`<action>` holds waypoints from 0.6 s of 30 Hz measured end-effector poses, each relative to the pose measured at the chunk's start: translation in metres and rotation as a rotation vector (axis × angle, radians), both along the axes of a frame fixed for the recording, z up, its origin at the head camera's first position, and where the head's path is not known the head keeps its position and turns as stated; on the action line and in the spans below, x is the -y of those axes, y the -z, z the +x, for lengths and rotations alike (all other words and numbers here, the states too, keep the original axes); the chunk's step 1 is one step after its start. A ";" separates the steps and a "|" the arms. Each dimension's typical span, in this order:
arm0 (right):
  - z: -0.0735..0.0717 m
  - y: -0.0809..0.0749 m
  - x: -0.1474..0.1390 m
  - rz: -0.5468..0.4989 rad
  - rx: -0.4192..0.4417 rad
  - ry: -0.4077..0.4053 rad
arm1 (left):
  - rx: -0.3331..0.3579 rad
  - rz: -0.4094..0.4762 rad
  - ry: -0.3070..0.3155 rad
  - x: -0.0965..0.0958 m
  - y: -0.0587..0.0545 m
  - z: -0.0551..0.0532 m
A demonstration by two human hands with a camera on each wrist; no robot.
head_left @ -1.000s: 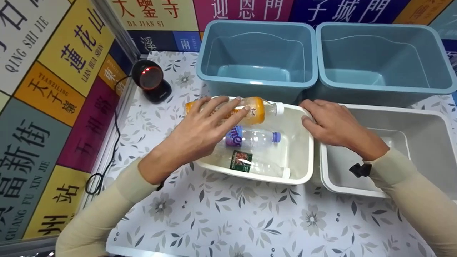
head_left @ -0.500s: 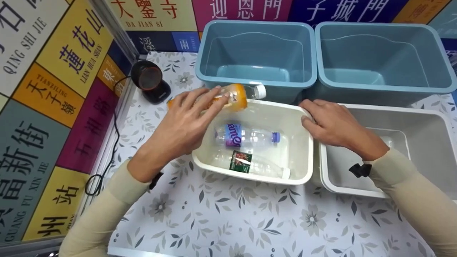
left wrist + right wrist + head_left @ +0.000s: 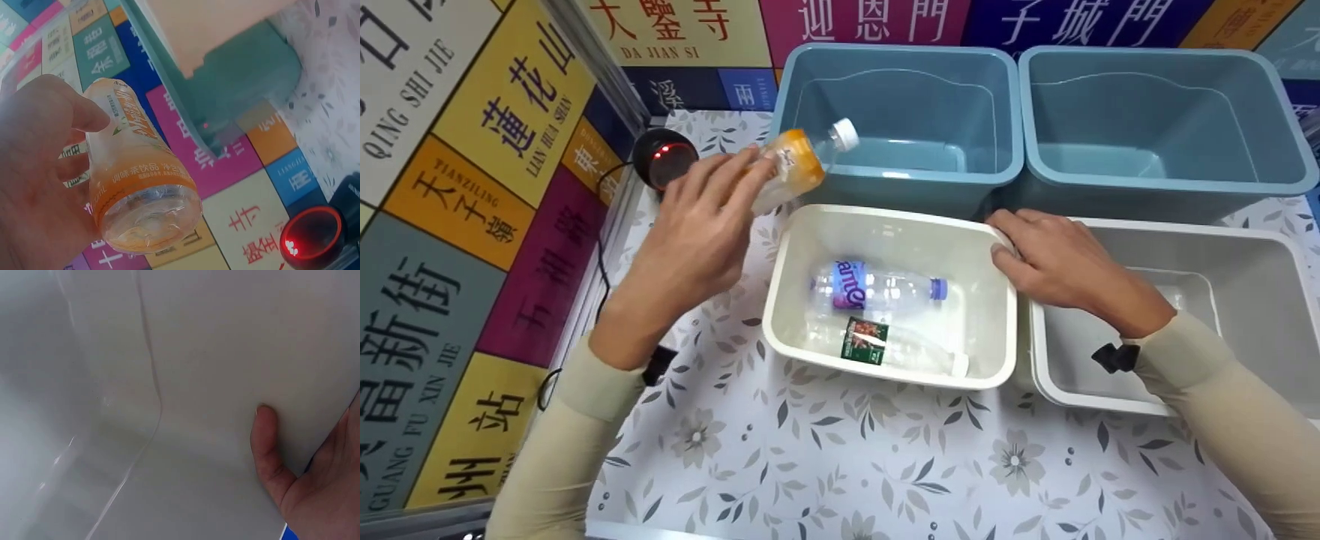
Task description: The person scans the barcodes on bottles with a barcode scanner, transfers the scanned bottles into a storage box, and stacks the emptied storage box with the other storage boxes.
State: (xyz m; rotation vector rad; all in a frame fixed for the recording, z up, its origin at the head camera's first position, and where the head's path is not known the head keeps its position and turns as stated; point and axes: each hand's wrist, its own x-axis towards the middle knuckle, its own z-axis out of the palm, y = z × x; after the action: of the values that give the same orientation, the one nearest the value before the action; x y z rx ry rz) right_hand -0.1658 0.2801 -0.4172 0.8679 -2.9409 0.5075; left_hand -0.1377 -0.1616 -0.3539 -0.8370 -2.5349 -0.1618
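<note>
Farther left now: left hand point(image 3: 690, 232) around orange bottle point(image 3: 793, 166); right hand point(image 3: 1048, 259) clenched on tub point(image 3: 885, 375).

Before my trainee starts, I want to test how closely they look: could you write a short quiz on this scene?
1. Multiple choice: what does the left hand hold?
A) the purple-capped bottle
B) the orange-labelled bottle
C) a blue bin
2. True or false: the right hand grips the rim of a blue bin.
3. Fill in: in the head view, the cream tub in the middle holds ___ bottles.

Key: 1. B; 2. false, it grips the cream tub's rim; 3. two.
</note>
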 end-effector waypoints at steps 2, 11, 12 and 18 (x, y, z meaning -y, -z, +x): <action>-0.001 0.001 0.001 0.004 0.000 -0.004 | 0.010 0.013 -0.016 0.005 -0.001 -0.001; -0.001 0.000 0.001 0.008 0.007 -0.001 | -0.017 0.078 -0.053 0.022 0.014 -0.017; -0.001 0.000 0.001 0.009 0.008 -0.002 | -0.022 0.090 -0.061 0.024 0.017 -0.020; -0.002 0.001 0.002 0.011 0.014 0.001 | -0.035 0.160 -0.100 0.037 0.031 -0.035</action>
State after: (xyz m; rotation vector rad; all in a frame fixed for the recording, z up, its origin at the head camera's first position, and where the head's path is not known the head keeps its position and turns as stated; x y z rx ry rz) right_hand -0.1673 0.2785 -0.4180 0.8670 -2.9598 0.4999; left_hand -0.1729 -0.1989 -0.3850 -0.6447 -2.4860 -0.3099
